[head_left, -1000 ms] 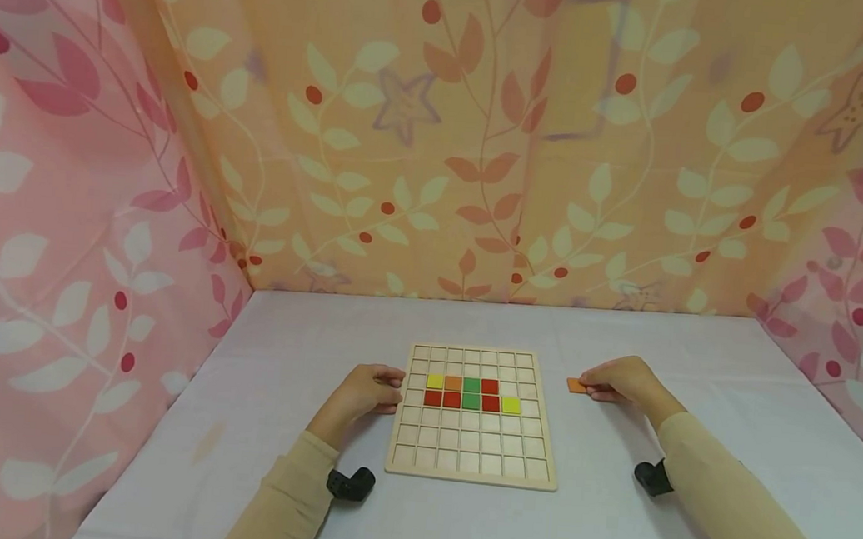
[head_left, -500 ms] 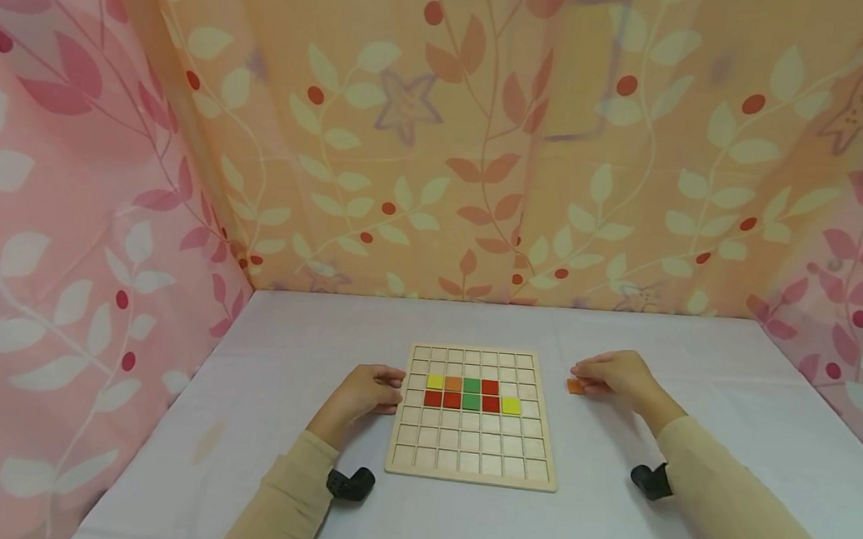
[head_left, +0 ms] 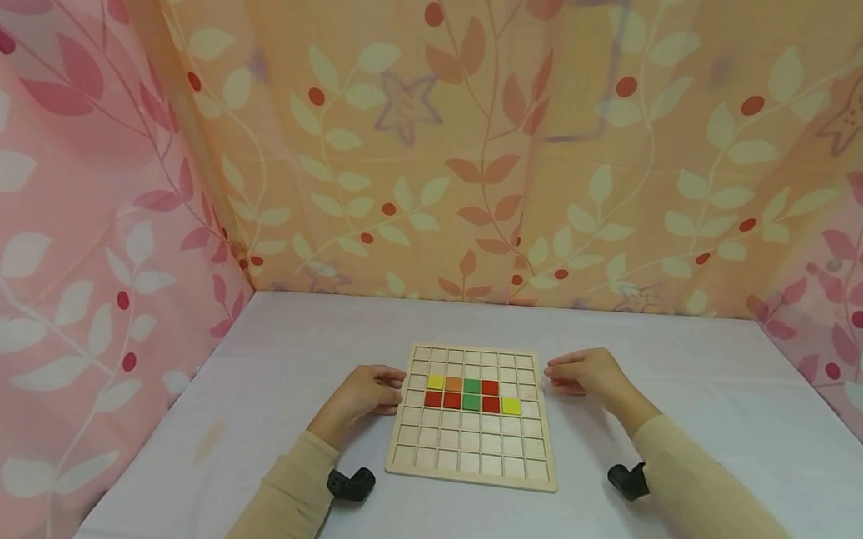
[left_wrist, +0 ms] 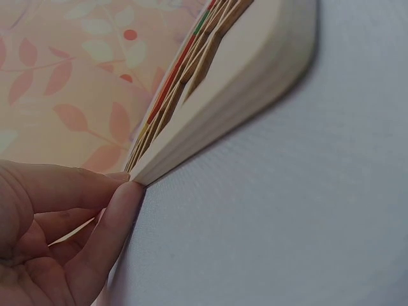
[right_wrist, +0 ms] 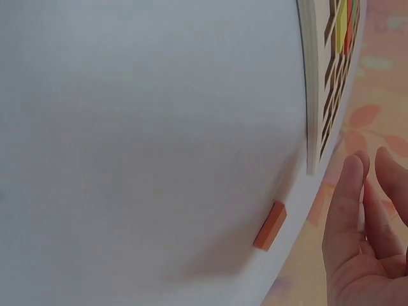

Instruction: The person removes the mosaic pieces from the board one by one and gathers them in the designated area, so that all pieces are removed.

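Note:
A square wooden grid board (head_left: 470, 464) lies on the table, with two rows of coloured tiles (head_left: 472, 385) in red, green, yellow and orange. My left hand (head_left: 360, 388) rests its fingertips on the board's left edge. In the left wrist view, thumb and index fingertip touch the board's rim (left_wrist: 210, 131). My right hand (head_left: 591, 375) is beside the board's upper right edge, fingers loosely extended. In the right wrist view an orange tile (right_wrist: 271, 226) lies on the table, apart from the fingers (right_wrist: 347, 197). My right hand hides that tile in the head view.
A white cloth covers the table (head_left: 300, 327). Patterned fabric (head_left: 486, 140) rises along the back and both sides. A small black device (head_left: 351, 484) is on the left wrist, and another black device (head_left: 627, 481) on the right wrist.
My right hand has let go of the orange tile, leaving it on the table, and has moved left toward the board's right edge. The left hand and board stay in place.

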A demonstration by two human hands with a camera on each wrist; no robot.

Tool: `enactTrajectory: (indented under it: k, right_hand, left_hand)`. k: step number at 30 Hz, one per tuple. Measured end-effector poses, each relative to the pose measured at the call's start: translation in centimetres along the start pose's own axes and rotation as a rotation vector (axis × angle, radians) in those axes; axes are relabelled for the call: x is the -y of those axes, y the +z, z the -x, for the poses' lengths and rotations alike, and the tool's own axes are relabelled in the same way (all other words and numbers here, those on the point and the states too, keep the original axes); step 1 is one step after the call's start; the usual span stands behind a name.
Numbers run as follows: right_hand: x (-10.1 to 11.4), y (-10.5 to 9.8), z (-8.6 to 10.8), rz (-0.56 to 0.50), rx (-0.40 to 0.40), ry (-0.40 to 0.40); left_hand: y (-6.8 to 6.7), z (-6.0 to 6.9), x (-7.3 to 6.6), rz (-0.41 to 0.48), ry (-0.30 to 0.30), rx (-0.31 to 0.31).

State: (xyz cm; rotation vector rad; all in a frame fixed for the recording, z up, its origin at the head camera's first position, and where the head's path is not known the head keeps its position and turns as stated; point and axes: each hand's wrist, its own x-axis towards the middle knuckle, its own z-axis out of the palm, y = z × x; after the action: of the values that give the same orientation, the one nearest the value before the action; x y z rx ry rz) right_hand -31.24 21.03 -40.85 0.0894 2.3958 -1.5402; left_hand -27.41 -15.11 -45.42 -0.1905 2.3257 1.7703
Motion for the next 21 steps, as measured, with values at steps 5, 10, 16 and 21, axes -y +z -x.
enactTrajectory:
  k: [5,10,16,21]
  right_hand:
    - [0.4,0.8,-0.2,-0.007,-0.002,0.007]
    - [0.6,1.7,-0.4,-0.06,0.025,0.0]
    - [0.8,2.9,-0.6,-0.038,0.044,-0.013]
    - [0.9,3.8,-1.1,-0.043,0.059,-0.015]
  left_hand:
    - [0.0,0.1,-0.1,-0.001,0.002,0.007]
    - [0.1,0.1,-0.1,-0.007,-0.005,0.006]
    - [0.1,0.1,-0.2,-0.02,-0.006,-0.005]
    - [0.1,0.0,-0.1,-0.032,-0.011,-0.011]
